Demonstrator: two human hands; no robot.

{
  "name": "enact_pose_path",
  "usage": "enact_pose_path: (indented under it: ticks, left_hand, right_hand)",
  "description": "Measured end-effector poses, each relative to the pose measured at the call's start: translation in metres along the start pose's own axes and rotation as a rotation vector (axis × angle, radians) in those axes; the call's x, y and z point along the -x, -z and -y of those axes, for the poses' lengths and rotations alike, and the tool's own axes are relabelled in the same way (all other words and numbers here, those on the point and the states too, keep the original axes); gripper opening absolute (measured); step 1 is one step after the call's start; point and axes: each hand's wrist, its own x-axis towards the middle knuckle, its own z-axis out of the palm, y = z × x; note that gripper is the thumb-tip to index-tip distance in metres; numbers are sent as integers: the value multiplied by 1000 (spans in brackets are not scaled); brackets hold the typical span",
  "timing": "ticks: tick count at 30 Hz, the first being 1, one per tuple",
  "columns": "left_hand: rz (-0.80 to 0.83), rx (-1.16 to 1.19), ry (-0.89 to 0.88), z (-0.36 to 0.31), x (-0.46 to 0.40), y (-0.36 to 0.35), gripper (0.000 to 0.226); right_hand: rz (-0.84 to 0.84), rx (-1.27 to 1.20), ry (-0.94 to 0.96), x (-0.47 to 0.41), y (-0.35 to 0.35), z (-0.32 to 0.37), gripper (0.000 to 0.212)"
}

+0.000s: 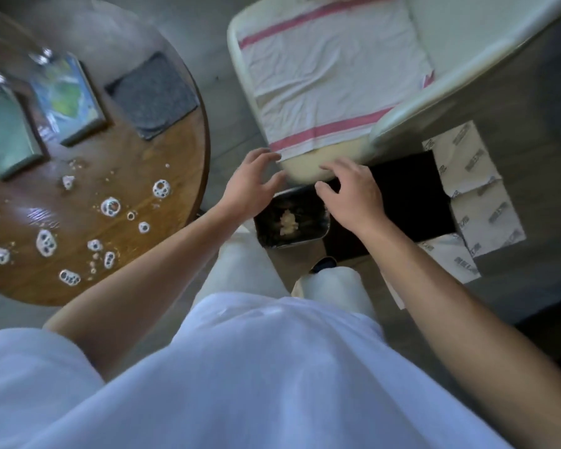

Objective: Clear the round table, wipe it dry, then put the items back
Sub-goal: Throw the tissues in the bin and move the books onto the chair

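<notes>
On the cream chair seat (308,170) beside the wet round table (162,176), a red-striped towel (331,79) lies just beyond the left hand (253,183) and right hand (353,192), both spread, empty.

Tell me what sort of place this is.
Probably a home living or dining area. A round wooden table bears foamy spills, books and a grey mat; beside it a cream chair holds a red-striped towel, with a small bin on the floor.
</notes>
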Motion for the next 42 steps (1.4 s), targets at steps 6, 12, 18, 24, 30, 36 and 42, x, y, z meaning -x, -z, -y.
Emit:
enact_pose_path:
  ticks: [6, 12, 18, 24, 30, 36, 42]
  left_hand:
    - [-140, -108, -129, -36, 61, 52, 50]
    - [-248, -209, -192, -37, 100, 114, 53]
    - [-404, -142, -191, -8, 162, 164, 54]
    - [-566, -163, -163, 55, 245, 244, 58]
    - [-729, -222, -130, 123, 335, 306, 68]
    - [-814, -249, -47, 186, 380, 337, 62]
    - [-870, -244, 45, 222, 362, 357, 61]
  right_hand:
    - [-96, -33, 104, 45, 57, 49, 47]
    - [-217, 12, 218, 85, 93, 104, 51]
    - [-305, 24, 308, 130, 86, 155, 50]
    - [-395, 26, 383, 160, 62, 232, 52]
    - [-438, -16, 463, 193, 27, 310, 57]
    - [-356, -107, 521, 202, -14, 355, 58]
    - [-361, 53, 596, 159, -45, 388, 62]
